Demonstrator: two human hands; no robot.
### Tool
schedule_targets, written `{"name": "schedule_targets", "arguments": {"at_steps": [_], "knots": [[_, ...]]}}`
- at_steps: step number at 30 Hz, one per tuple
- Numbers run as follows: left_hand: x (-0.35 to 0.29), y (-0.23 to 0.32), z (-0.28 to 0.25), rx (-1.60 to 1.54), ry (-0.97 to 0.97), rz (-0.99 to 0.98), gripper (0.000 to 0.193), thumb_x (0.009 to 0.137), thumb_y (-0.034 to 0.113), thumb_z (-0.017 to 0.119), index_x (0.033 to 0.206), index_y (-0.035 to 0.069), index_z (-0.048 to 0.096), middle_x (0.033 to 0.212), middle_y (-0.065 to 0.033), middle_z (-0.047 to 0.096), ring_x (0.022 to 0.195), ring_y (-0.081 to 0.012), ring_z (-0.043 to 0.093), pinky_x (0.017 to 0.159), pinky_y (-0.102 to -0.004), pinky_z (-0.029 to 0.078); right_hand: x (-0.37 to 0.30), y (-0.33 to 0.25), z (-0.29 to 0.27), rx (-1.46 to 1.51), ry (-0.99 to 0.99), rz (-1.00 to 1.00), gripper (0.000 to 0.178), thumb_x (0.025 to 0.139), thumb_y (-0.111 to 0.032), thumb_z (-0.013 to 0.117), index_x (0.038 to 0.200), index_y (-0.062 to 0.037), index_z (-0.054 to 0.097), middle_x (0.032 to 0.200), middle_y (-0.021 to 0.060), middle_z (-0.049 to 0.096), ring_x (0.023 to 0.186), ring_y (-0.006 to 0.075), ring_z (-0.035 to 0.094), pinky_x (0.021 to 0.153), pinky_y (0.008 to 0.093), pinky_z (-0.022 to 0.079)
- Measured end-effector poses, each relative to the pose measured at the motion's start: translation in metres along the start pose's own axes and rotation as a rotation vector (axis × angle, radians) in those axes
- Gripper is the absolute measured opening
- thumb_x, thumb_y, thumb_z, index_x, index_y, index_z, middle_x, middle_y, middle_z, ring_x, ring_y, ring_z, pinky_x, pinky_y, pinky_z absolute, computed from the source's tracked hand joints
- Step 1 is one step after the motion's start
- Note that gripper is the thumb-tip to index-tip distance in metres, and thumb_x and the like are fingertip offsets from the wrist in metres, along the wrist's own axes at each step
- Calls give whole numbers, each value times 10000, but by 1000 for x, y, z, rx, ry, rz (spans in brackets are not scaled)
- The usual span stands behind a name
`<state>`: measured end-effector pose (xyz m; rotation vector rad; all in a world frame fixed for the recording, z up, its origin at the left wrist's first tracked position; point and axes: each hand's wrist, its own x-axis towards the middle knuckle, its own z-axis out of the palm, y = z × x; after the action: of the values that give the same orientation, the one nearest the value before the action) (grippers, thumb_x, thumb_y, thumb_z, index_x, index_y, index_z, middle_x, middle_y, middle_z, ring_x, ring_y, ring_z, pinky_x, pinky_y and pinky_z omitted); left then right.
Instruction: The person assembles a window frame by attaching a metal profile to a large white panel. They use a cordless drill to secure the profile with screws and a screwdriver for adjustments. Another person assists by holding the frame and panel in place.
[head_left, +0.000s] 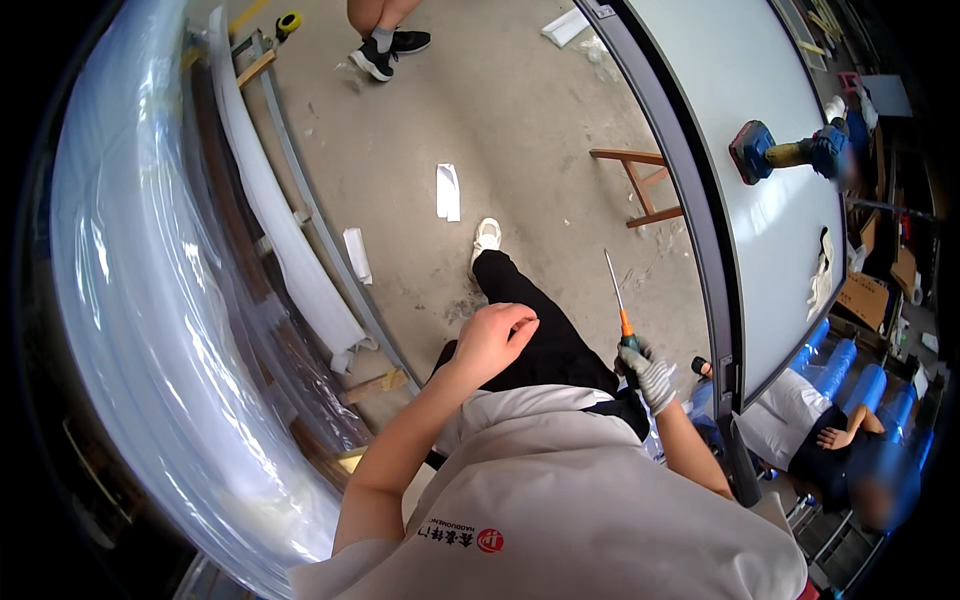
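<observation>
My right hand (652, 378), in a pale knitted work glove, is closed round the handle of a screwdriver (627, 326). The handle is orange and dark green, and its long metal shaft points up and away over the floor. In front of my waist, above my dark trousers, is my bare left hand (497, 342). Its fingers are curled inward, and whatever they may hold is hidden. To the right of the screwdriver stands a large panel (775, 230) with a dark frame. On its pale face lie a blue cordless drill (785, 152) and a white glove (821, 275).
Long plastic-wrapped bundles (130, 280) line the left side by a metal rail (300, 180). White scraps (447, 192) lie on the floor. A wooden stand (640, 185) shows beside the panel. One person's legs (383, 30) are at the far side; another person (820, 430) sits at right.
</observation>
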<state>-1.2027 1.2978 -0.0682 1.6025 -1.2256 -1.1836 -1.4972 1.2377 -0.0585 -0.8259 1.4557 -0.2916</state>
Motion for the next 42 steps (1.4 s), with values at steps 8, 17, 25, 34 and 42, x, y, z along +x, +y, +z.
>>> {"name": "schedule_targets", "arguments": {"at_steps": [8,17,25,34,42], "knots": [[138,18,-120,62,98,-84,136,833,88,604,922,-12,627,791,-101,665,717,-173,647,687,-266,489,99,-190,79,-90,-100,-99,372,778,-280,708,1035,-40,586,748,-39,539,636,36,475,568,184,392],[307,27,-202,82,-311,-95,150,861,98,583,934,-24,630,790,-85,668,765,-133,644,719,-253,486,169,-257,176,401,102,-324,430,836,-302,658,1139,-25,531,729,-39,491,672,51,462,634,197,401],[445,48,-256,232,-621,-99,233,902,152,561,1076,-2,586,861,-85,664,816,-124,629,739,-253,489,221,-301,289,460,579,-354,541,817,-139,634,1307,-59,419,898,69,564,781,130,550,734,246,452],[538,70,-217,394,-775,59,319,901,192,563,1126,-34,554,946,-97,648,833,-136,615,771,-265,489,248,-314,331,896,575,-288,510,817,-77,607,1299,-93,444,813,-13,544,611,46,469,545,186,416],[549,101,-193,250,-757,-82,315,901,258,561,1073,-5,586,951,-79,650,813,-135,618,733,-263,481,287,-295,354,892,640,-449,473,796,-17,593,1251,-63,473,954,52,466,698,95,512,616,213,451]]}}
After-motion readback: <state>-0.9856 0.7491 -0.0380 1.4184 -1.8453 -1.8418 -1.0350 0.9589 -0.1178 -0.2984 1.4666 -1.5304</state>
